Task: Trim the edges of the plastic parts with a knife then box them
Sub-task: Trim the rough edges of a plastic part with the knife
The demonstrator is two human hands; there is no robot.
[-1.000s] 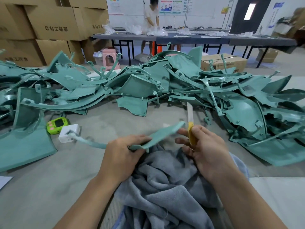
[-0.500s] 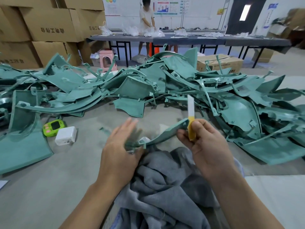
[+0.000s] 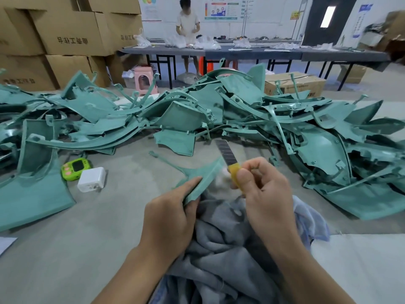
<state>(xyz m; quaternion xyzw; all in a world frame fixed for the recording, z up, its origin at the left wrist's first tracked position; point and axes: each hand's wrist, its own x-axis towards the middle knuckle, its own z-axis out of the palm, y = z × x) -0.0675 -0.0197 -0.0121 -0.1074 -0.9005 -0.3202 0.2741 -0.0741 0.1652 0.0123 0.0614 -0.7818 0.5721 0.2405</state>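
The left hand grips a teal plastic part above the grey cloth — just right of it, the right hand holds a yellow-handled knife, blade up

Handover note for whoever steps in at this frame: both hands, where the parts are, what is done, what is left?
Left hand grips the near end of one teal plastic part, held above the grey cloth.
Right hand grips the yellow knife, blade out, at the part's far edge; contact unclear.
The pile of teal parts lies ahead, with a cardboard box behind it.
Done: no boxed part shows.
Left: trim this part, work through the pile, then box.
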